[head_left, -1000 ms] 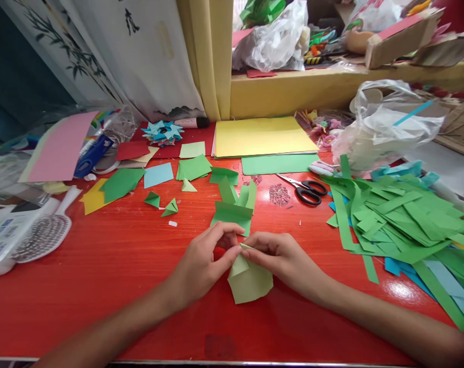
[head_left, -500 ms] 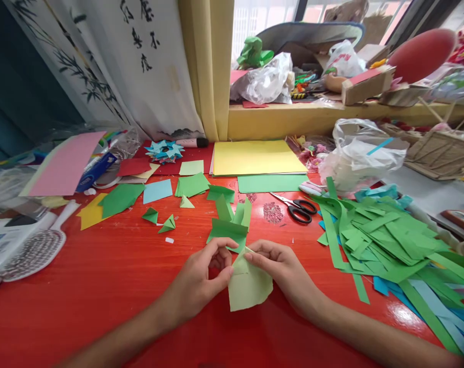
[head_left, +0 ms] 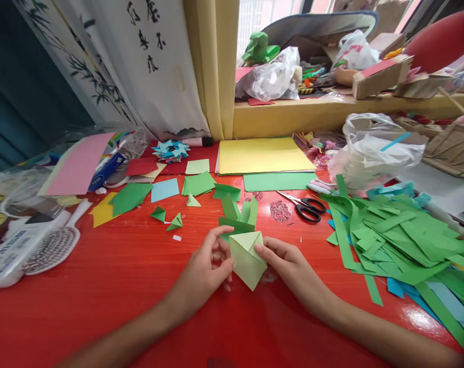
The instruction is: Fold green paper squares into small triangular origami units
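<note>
From where I stand, a white curtain [head_left: 166,97] and a cluttered windowsill [head_left: 312,118] back a glossy red bench [head_left: 120,296]. Near its middle, the person's right hand [head_left: 289,259] pinches a folded piece of pale green paper [head_left: 246,261] by its right edge, thumb on top. The paper is held tilted, one corner pointing down toward the person. The left hand [head_left: 204,263] is loosely open at the paper's left edge, thumb and forefinger apart; I can't tell whether it touches. Just behind the paper lie folded green pieces [head_left: 239,209]. Black-handled scissors [head_left: 310,208] rest beyond the right hand, near a heap of green strips [head_left: 400,230]. A hairbrush [head_left: 53,245] lies well off to the left.
</note>
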{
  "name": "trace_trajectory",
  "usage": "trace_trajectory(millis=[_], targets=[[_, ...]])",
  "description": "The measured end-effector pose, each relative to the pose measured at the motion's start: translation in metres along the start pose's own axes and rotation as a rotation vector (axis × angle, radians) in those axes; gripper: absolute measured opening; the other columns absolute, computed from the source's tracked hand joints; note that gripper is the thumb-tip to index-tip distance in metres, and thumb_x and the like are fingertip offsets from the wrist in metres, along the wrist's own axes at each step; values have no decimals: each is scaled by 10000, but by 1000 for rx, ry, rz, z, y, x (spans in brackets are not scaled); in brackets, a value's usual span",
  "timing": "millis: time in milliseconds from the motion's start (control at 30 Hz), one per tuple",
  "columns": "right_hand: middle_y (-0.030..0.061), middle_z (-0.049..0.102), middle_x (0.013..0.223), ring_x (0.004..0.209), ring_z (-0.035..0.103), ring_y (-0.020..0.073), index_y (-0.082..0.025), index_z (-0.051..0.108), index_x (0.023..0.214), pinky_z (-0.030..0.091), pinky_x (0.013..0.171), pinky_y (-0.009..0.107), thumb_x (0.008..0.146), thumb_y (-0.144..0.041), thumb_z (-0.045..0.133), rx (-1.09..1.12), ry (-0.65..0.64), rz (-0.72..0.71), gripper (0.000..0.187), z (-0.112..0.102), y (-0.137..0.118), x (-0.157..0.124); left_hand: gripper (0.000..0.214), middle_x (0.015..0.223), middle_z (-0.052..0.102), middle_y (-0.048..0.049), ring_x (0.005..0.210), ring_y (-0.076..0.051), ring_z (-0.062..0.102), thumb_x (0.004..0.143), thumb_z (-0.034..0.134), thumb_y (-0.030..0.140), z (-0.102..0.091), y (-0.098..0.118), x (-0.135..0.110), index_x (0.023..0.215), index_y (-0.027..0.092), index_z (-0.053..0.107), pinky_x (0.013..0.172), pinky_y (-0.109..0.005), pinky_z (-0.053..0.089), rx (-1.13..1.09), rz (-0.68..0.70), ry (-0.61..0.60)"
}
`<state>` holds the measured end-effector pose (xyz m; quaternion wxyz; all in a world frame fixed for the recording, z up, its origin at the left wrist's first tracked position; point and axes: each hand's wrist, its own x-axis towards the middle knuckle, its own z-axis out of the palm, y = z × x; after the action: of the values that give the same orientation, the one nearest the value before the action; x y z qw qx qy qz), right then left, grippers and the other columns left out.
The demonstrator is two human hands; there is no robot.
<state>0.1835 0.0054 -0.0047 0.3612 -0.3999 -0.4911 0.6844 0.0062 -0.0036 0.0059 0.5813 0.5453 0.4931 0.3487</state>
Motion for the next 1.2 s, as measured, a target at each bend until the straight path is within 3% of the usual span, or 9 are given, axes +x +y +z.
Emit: trace_trajectory(millis=[167, 300, 433, 633, 767, 867, 1000, 1100, 1200], targets=[[-21, 433, 642, 577, 418, 82, -140, 515, 709, 361, 521, 188, 862, -376, 502, -12, -14, 6, 281, -1, -1, 0, 274, 869, 455, 0, 704, -113, 512, 832, 477, 228, 0, 2, -5, 1097, 284, 511, 571, -219, 511, 256, 131, -36], [-23, 429, 633, 558, 406, 81, -151, 508, 707, 341, 500, 186, 856, -381, 511, 0, -18, 7, 274, -2, 0, 0, 181, 839, 485, 0, 587, -79, 518, 833, 494, 263, -3, 6, -5, 981, 227, 591, 519, -202, 489, 205, 127, -92], [-15, 446, 641, 567, 414, 95, -155, 522, 715, 331, 505, 205, 846, -406, 517, -43, -14, -8, 284, -3, 1, 0, 126, 766, 512, 11, 516, -55, 486, 820, 520, 253, -4, 4, -2, 849, 192, 627, 478, -180, 444, 188, 105, -68], [-3, 497, 686, 620, 471, 105, -153, 556, 757, 374, 550, 215, 856, -407, 507, -137, -50, -47, 277, -5, 1, 0, 297, 688, 483, 44, 494, -70, 482, 795, 556, 264, -1, 2, 0, 1087, 237, 509, 388, -165, 417, 27, -8, -38], [-6, 542, 692, 560, 531, 103, -169, 528, 929, 424, 509, 214, 845, -404, 526, -42, -106, -45, 249, -3, -1, -2, 144, 743, 560, 14, 554, -93, 561, 813, 538, 286, -3, 7, 2, 885, 165, 514, 512, -225, 495, -96, -12, 31], [4, 570, 706, 582, 554, 115, -168, 509, 975, 452, 539, 227, 810, -376, 585, -141, -182, -57, 276, -1, 0, -2, 153, 837, 583, -10, 637, -124, 586, 821, 523, 296, -2, 8, 3, 875, 171, 452, 547, -256, 500, -143, -9, 39], [-5, 557, 658, 502, 534, 93, -158, 506, 833, 439, 494, 219, 870, -366, 492, -168, -105, -53, 212, -2, 2, -1, 219, 803, 591, -3, 642, -118, 542, 826, 517, 291, 0, 4, 1, 993, 192, 415, 544, -229, 437, 23, -28, -9], [-21, 540, 599, 438, 518, 80, -158, 479, 738, 413, 434, 198, 873, -344, 486, -135, -76, -12, 230, -3, 2, 1, 396, 894, 572, -6, 727, -133, 540, 783, 581, 303, -1, 5, -2, 1129, 243, 398, 592, -236, 433, 184, 27, 50], [-26, 530, 591, 432, 504, 75, -156, 495, 752, 398, 413, 189, 864, -343, 499, -149, -89, 10, 218, -4, 2, 1, 284, 874, 548, 3, 671, -115, 536, 795, 560, 299, -6, 10, -4, 1062, 242, 483, 565, -227, 436, 203, 108, 110]])
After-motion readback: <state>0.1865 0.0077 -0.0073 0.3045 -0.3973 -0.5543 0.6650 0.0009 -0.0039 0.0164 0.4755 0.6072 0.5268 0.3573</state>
